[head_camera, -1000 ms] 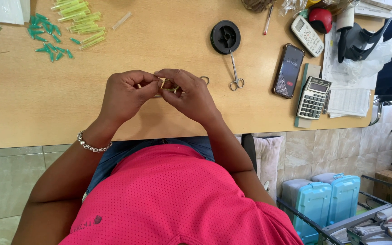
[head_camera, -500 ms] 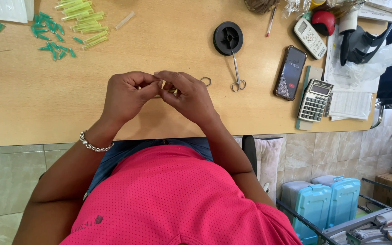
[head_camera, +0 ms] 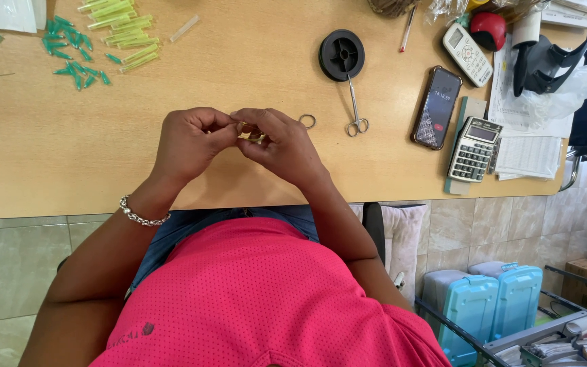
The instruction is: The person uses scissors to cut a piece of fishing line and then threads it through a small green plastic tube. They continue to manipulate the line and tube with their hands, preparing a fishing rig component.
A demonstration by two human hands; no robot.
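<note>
Right of the fingers, a black phone (head_camera: 437, 107) lies on the table, its dark screen lit with small pale marks and a red dot. Just right of it, a grey calculator (head_camera: 474, 149) shows a narrow dark display. Farther up and right, a white handset (head_camera: 467, 45) has a small grey screen.

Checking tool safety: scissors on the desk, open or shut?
Shut: the scissors lie flat on the desk, blades together, tips at the black spool.

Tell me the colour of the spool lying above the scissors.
The spool is black, seen clearly in the head view, just above the scissors.
</note>
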